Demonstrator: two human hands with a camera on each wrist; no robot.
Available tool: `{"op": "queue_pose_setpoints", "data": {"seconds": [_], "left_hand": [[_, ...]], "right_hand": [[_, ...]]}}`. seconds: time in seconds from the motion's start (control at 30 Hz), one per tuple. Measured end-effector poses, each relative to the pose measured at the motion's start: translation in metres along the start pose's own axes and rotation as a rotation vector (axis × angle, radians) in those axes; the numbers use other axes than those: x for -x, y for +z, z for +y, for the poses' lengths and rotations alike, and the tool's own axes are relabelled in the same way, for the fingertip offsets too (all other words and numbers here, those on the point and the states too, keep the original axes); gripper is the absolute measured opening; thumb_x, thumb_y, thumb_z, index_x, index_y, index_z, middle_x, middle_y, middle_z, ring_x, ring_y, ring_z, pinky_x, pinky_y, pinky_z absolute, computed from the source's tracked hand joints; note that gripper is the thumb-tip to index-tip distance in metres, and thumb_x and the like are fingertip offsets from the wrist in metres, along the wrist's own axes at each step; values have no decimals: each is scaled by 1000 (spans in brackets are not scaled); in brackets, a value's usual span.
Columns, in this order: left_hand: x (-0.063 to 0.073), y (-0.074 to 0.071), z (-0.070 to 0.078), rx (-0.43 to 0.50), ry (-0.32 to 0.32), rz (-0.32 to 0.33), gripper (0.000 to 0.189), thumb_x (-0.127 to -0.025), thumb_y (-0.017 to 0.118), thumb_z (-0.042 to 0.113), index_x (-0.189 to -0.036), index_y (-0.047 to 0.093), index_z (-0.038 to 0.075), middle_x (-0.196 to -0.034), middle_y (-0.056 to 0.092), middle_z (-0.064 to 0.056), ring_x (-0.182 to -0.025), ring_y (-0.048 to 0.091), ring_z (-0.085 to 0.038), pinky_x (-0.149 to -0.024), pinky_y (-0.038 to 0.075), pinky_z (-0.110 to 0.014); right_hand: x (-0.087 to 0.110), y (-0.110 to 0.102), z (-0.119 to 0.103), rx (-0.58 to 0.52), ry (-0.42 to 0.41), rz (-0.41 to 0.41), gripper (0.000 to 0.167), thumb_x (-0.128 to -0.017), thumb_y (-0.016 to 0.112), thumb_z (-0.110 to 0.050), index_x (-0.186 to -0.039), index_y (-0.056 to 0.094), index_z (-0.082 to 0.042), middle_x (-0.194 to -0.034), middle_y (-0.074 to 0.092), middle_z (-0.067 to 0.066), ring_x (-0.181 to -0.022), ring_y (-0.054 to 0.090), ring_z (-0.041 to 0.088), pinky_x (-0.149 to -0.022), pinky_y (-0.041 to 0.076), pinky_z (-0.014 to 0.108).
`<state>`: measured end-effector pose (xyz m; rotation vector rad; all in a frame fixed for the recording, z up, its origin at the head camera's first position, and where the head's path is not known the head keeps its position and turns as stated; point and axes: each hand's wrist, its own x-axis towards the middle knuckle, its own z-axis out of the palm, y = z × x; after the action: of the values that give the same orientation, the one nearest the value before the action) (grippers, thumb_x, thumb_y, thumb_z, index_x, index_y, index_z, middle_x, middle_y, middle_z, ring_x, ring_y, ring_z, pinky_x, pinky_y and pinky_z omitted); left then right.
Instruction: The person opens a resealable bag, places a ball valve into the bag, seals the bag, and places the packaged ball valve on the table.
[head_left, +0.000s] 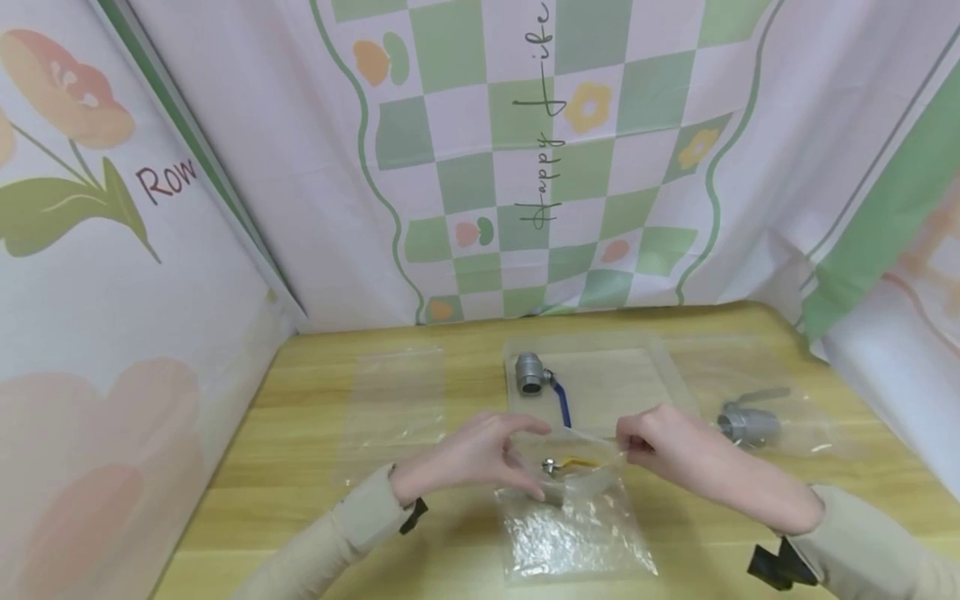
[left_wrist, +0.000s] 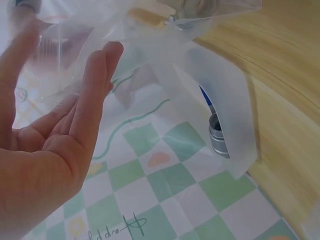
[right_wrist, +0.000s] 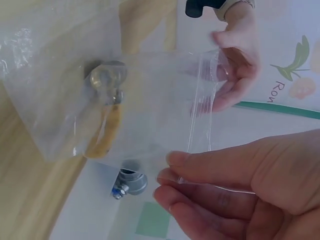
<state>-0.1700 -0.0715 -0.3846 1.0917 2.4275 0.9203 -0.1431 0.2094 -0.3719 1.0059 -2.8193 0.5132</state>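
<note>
Now, right hand (head_left: 667, 446) in a pinch on a clear bag (head_left: 573, 537), left hand (head_left: 483, 450) spread.

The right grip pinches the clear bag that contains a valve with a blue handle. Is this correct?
The colour is wrong: the right grip pinches the clear bag that contains a valve with a yellow handle, as the right wrist view shows.

Yellow handle (right_wrist: 111, 127); blue handle (head_left: 562, 402); green-and-white checked cloth (head_left: 465, 185).
</note>
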Motion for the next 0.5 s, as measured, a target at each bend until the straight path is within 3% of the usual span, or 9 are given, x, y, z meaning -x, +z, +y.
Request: {"op": "queue_pose_setpoints", "data": {"seconds": [0.1, 0.2, 0.33, 0.5], "left_hand": [[3, -1, -2, -8, -7, 16, 71, -76, 85, 17, -139, 53, 7, -137, 63, -11, -80, 72, -2, -72, 55, -7], [6, -2, -3, -12, -15, 23, 69, -78, 83, 12, -140, 53, 8, -141, 60, -10, -81, 71, -1, -72, 55, -6], [9, -5, -4, -14, 1, 34, 64, -80, 80, 8, -139, 53, 7, -132, 65, -14, -75, 67, 5, -68, 55, -7], [11, -7, -5, -9, 42, 82, 49, -86, 70, 0, -133, 59, 4, -119, 71, -16, -56, 60, 1, -57, 53, -9]], "right_hand": [[-1, -4, -1, -20, -9, 26, 22, -78, 76, -1, -73, 65, -20, -66, 65, -13, -60, 48, -9, -50, 47, 14], [-2, -8, -1, -23, -41, 58, 21, -77, 77, -2, -74, 67, -20, -68, 67, -13, -61, 53, -9, -52, 50, 14], [-3, -12, -2, -32, -53, 76, 19, -77, 78, -3, -76, 69, -20, -70, 69, -13, -63, 56, -8, -54, 52, 14], [-5, -17, -3, -37, -62, 92, 20, -79, 79, -4, -76, 68, -22, -70, 69, -14, -62, 52, -10, -52, 50, 14]]}}
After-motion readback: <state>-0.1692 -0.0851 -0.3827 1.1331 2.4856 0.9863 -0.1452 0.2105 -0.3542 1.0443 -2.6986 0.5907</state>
